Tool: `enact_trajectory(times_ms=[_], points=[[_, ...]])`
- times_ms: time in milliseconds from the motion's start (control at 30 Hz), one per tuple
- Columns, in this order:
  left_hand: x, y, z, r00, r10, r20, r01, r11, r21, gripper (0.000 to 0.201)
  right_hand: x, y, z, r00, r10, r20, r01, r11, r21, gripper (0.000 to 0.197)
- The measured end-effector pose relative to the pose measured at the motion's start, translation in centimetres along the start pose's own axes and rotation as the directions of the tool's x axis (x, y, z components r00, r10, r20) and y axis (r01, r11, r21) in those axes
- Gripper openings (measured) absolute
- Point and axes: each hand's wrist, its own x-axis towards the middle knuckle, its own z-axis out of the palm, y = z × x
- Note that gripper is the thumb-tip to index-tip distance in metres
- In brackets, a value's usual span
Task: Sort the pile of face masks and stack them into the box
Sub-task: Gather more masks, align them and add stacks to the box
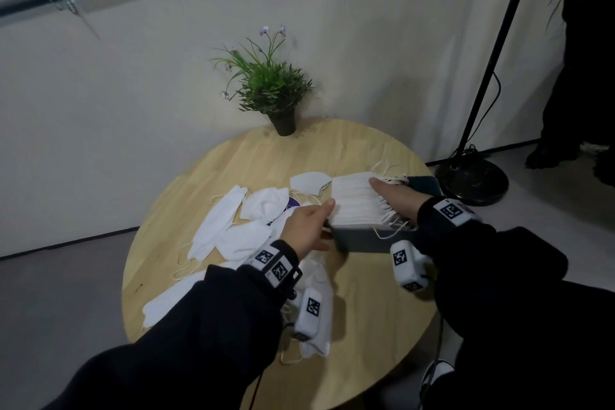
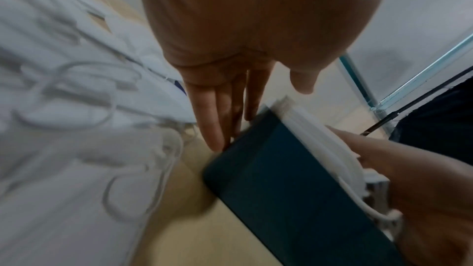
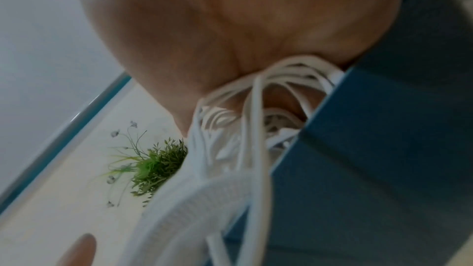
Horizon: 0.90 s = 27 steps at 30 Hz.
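A dark teal box stands right of centre on the round wooden table. A stack of white face masks sits in it and rises above its rim. My right hand grips the stack's right end over the ear loops, thumb lying on top. My left hand is at the box's left side, straight fingers against its wall, thumb near the stack. Loose white masks lie scattered to the left.
A potted plant stands at the table's far edge by the wall. A dark flat object lies just behind the box. A black lamp stand base sits on the floor to the right. More masks lie under my left forearm.
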Motion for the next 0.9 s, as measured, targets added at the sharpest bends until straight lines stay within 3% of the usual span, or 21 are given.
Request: enact_trajectory(times_ms=[267, 433, 533, 567, 633, 733, 800, 900], points=[[-0.7, -1.8, 1.0, 0.991, 0.088, -0.098, -0.084, 0.996, 0.043, 0.044, 0.8, 0.8, -0.8, 0.994, 0.006, 0.109, -0.038, 0.956, 0.292, 0.046], [-0.2, -1.5, 0.9, 0.997, 0.039, -0.068, -0.035, 0.997, 0.061, 0.055, 1.8, 1.5, -0.7, 0.992, -0.019, 0.128, -0.029, 0.929, 0.369, 0.067], [0.2, 0.4, 0.8, 0.975, 0.216, -0.054, -0.203, 0.961, 0.186, 0.072, 1.8, 1.4, -0.5, 0.998, -0.018, 0.056, -0.005, 0.924, 0.382, 0.060], [0.2, 1.4, 0.8, 0.944, 0.330, -0.016, -0.312, 0.905, 0.290, 0.080, 2.0, 1.5, -0.5, 0.999, -0.022, 0.034, 0.007, 0.916, 0.400, 0.062], [0.6, 3.1, 1.3, 0.850, 0.502, 0.160, -0.502, 0.681, 0.533, 0.101, 2.6, 1.9, -0.6, 0.999, -0.016, 0.027, 0.002, 0.897, 0.442, 0.064], [2.0, 3.2, 1.7, 0.777, 0.425, 0.463, -0.605, 0.303, 0.737, 0.124, 2.8, 2.4, -0.7, 1.000, -0.009, 0.028, -0.006, 0.872, 0.490, 0.062], [3.1, 3.0, 1.3, 0.772, 0.331, 0.543, -0.619, 0.194, 0.761, 0.128, 3.1, 2.6, -0.8, 1.000, 0.006, 0.004, -0.007, 0.878, 0.479, 0.073], [4.5, 4.5, 0.1, 0.766, 0.296, 0.571, -0.623, 0.125, 0.772, 0.130, 3.7, 3.0, -1.0, 1.000, 0.019, -0.013, -0.010, 0.881, 0.473, 0.088]])
